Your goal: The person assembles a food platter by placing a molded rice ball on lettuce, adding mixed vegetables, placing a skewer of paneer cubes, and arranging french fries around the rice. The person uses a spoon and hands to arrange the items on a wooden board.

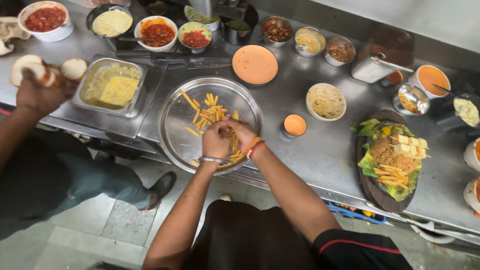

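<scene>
A round steel plate [175, 115] lies at the counter's front edge with fries [210, 112] scattered on it. My left hand [215, 141], a metal bangle on its wrist, and my right hand [242, 132], with orange and red bands on its wrist, are together over the plate's near side. Both are closed around a bunch of fries [233, 142] held between them. To the right stands a dark oval platter [372, 187] lined with lettuce, carrying noodles, pale cubes and fries.
Another person at the left holds bread buns [37, 70] over a steel tray of yellow mixture [112, 87]. Bowls of red, orange and cream sauces line the back; a small orange dip cup [295, 125] and a noodle bowl [326, 101] sit beside the plate.
</scene>
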